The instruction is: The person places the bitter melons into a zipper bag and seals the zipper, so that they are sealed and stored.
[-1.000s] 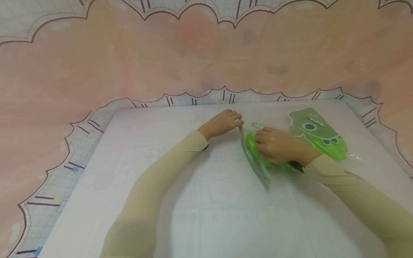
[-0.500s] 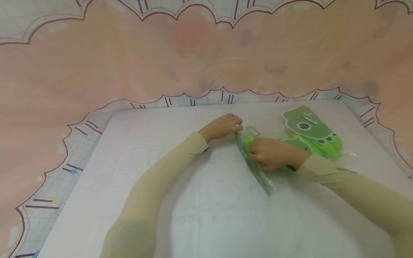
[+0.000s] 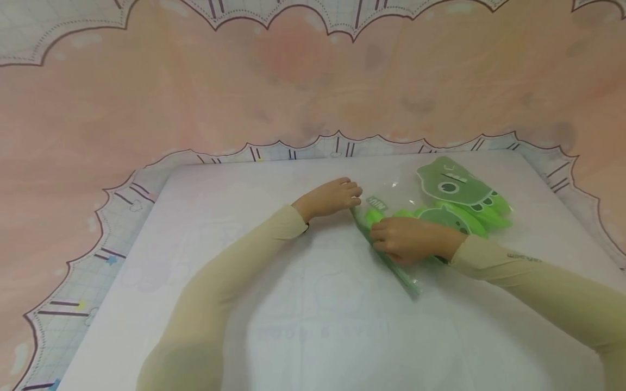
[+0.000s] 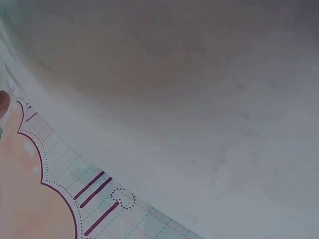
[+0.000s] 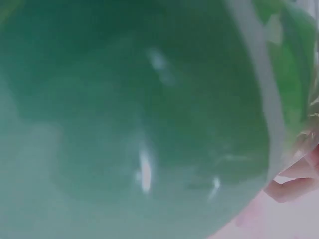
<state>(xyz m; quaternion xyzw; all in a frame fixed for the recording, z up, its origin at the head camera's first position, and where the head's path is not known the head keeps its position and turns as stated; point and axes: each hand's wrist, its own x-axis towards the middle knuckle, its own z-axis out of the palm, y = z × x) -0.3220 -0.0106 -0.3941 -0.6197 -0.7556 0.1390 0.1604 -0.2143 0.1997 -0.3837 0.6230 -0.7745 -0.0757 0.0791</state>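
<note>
A clear plastic zip bag point(image 3: 397, 190) lies toward the back right of the table, with bright green contents point(image 3: 493, 210) and a green cartoon animal print point(image 3: 452, 184). Along its near-left side runs a narrow green zip edge point(image 3: 408, 283). My left hand point(image 3: 332, 196) pinches the far end of that edge. Midway along it, my right hand point(image 3: 415, 239) grips the bag with curled fingers. In the right wrist view, a shiny green surface point(image 5: 149, 109) fills most of the picture, with fingers point(image 5: 294, 188) at its right. Only a fingertip point(image 4: 4, 102) shows in the left wrist view.
A white-topped table point(image 3: 313, 331) carries the bag. Behind it and along its left side lies a peach cloth point(image 3: 220, 92) with a scalloped, checked border point(image 3: 117, 212).
The bag's two green edges, apart a second ago, now lie together as one strip. The animal print has shifted left and slightly back. Both hands have moved slightly left and nearer me.
</note>
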